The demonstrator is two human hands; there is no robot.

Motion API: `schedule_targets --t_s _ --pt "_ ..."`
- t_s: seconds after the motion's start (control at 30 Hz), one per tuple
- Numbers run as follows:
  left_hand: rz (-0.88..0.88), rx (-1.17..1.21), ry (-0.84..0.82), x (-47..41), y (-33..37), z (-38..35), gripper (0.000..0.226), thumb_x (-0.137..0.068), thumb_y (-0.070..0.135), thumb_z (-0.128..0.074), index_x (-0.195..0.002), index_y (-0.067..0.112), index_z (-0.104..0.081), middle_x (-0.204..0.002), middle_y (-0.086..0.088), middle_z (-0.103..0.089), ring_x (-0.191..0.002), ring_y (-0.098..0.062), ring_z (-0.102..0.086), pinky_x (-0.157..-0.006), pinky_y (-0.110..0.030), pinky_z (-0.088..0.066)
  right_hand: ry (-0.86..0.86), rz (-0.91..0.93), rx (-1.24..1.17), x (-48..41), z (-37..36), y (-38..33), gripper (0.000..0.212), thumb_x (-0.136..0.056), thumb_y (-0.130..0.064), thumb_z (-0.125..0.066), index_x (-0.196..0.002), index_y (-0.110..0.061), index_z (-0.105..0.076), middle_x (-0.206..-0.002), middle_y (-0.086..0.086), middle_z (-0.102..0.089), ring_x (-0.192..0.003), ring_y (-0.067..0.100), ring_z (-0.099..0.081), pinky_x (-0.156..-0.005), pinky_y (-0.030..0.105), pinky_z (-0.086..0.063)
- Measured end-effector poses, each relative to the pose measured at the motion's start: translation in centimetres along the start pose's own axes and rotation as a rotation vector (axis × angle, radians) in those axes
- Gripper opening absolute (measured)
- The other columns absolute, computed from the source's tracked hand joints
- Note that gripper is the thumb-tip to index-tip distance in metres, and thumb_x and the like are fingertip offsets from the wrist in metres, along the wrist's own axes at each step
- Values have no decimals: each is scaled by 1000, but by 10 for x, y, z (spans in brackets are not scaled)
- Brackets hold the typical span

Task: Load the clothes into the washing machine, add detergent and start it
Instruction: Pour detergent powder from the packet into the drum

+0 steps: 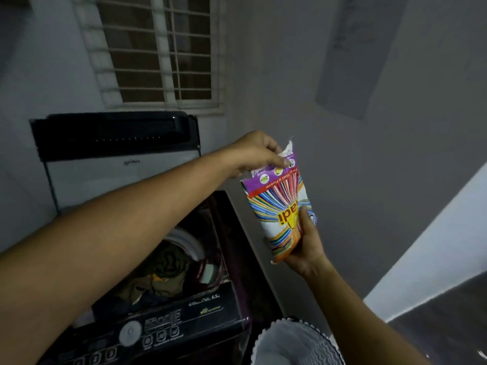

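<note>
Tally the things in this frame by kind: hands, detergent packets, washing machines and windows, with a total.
Hands: 2 (left hand pinching the packet's top, right hand gripping its bottom)
Detergent packet: 1
Washing machine: 1, lid up, clothes inside
Window: 1
Total: 5

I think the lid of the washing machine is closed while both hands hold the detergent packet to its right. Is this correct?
No. The head view shows the lid raised open, with clothes in the drum. The left hand and right hand do hold the detergent packet to the right of the washing machine.
</note>
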State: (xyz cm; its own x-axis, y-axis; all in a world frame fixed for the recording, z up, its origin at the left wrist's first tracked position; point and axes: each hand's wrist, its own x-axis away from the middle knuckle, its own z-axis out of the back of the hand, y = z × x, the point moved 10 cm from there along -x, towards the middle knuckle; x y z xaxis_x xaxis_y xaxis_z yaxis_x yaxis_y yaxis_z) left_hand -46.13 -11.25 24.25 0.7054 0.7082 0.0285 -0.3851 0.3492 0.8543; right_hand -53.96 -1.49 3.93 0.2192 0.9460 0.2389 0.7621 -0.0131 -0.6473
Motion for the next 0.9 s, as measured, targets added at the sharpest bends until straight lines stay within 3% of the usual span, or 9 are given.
schedule_targets --t_s 0.1,0.2,0.3,0.47,0.6,0.73,0.83,0.9 --pt "-14 -85 54 11 34 -2 25 -80 25 -82 -98 11 -74 -85 -3 -78 -77 -19 -76 -76 -36 -63 -39 -62 22 -3 -8 -3 60 -95 -64 -46 -135 -21 -62 -127 8 -69 -100 31 -71 -89 49 -50" --pt "13 -58 92 28 54 -3 26 -82 20 -79 -104 7 -72 -91 -8 -78 -83 -23 -76 -81 -39 -62 -114 -98 -56 0 -20 -12 63 -92 -64 -52 -135 -19 -63 -134 10 -65 -118 32 -64 -99 49 -49" --pt "27 64 156 53 57 1 26 -87 22 -74 -110 10 -71 -98 -9 -77 -87 -21 -75 -79 -35 -59 -202 -136 -87 5 -33 -21 69 -87 -65 -58 -137 -17 -61 -138 11 -62 -129 34 -57 -110 51 -43" --pt "-32 339 393 119 34 6 36 -86 34 -72 -118 17 -68 -110 -7 -74 -95 -17 -68 -88 -36 -50 -283 -209 -110 12 -62 -12 68 -89 -67 -55 -135 -18 -63 -136 11 -63 -127 34 -59 -114 53 -38" --pt "-31 446 627 179 -3 -4 38 -88 25 -73 -123 13 -63 -118 -6 -72 -109 -21 -69 -95 -42 -52 -418 -276 -166 36 -110 18 69 -91 -69 -51 -137 -19 -62 -137 10 -63 -126 33 -60 -110 51 -43" --pt "-26 474 997 251 -26 -5 24 -91 15 -70 -111 3 -69 -102 -9 -76 -88 -14 -72 -85 -35 -58 -565 -398 -200 87 -163 65 73 -92 -70 -43 -139 -17 -59 -137 11 -63 -129 30 -58 -111 47 -42" --pt "4 374 1298 322 -39 10 22 -89 23 -72 -96 3 -75 -94 -14 -77 -86 -25 -71 -84 -53 -56 -689 -542 -56 130 -192 113 81 -86 -78 -44 -142 -20 -56 -144 12 -57 -136 34 -48 -115 53 -30" --pt "23 329 1424 374 -43 19 27 -86 31 -73 -93 5 -77 -93 -14 -77 -91 -32 -72 -84 -58 -55 -778 -644 171 160 -197 151 89 -79 -86 -45 -141 -23 -57 -143 13 -57 -130 37 -52 -114 61 -27"
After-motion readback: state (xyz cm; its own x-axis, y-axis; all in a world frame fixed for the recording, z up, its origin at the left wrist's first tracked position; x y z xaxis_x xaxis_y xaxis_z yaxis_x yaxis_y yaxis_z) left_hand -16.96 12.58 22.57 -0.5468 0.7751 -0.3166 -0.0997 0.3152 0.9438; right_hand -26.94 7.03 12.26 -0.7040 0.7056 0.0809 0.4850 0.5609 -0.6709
